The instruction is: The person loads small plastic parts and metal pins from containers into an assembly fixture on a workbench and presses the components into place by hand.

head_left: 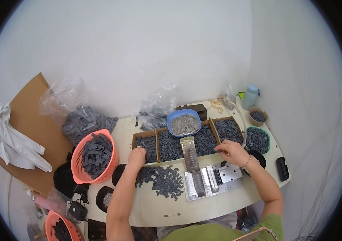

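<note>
My left hand (137, 157) is closed at the front left corner of a cardboard tray (170, 160) split into several compartments of small dark grey pieces. What its curled fingers hold, if anything, is hidden. At the tray's front right, my right hand (232, 152) has its fingers pinched together; anything between them is too small to make out. Just in front of that hand stands a metal fixture (230, 173) on a flat plate. A ribbed metal chute (190, 154) runs from the tray to this plate. Loose grey pieces (163, 180) lie in a heap between my forearms.
A blue bowl (184, 123) of thin metal parts rests on the tray. Pink baskets (112, 158) with grey strips stand at the left. A green bowl (258, 139), a small tub (258, 116), a light blue bottle (251, 96) and a black case (282, 168) stand right.
</note>
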### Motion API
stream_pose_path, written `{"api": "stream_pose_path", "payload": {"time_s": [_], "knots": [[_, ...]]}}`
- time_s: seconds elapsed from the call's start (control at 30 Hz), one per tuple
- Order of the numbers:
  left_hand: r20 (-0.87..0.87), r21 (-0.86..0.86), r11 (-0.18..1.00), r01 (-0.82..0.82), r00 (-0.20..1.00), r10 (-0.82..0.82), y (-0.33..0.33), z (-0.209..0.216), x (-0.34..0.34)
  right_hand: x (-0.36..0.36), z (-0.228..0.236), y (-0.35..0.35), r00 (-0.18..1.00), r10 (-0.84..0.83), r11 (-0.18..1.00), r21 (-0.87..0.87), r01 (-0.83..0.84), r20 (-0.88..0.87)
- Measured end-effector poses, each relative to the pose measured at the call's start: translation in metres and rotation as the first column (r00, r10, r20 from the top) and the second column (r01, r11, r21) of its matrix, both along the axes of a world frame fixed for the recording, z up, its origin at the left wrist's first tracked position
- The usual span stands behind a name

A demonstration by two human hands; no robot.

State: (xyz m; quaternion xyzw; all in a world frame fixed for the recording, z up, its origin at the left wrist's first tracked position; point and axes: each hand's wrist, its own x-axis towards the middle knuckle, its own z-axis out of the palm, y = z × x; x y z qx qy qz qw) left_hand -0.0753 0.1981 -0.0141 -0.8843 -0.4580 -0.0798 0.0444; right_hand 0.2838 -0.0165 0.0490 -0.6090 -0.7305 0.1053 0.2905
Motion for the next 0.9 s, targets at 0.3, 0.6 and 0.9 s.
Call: {"api": "stream_pose_path", "payload": {"time_s": [0.3, 0.6, 0.9], "knots": [[0.543, 0.098, 0.898, 0.429, 0.733, -0.410, -0.112, 0.027, 0.052, -0.048, -0.034, -0.018, 0.960, 0.265, 0.964, 0.011, -0.266, -0.084], [0.170, 0.139, 0.749, 0.647, 0.730, -0.662, -0.221, -0.002, 0.062, -0.084, -0.057, -0.026, 0.955, 0.294, 0.953, 0.065, -0.296, 0.040], [0.440, 0.013, 0.714, 0.700, 0.637, -0.632, -0.195, 0.006, 0.038, -0.107, -0.071, -0.057, 0.884, 0.307, 0.900, 0.195, -0.390, 0.354]]}}
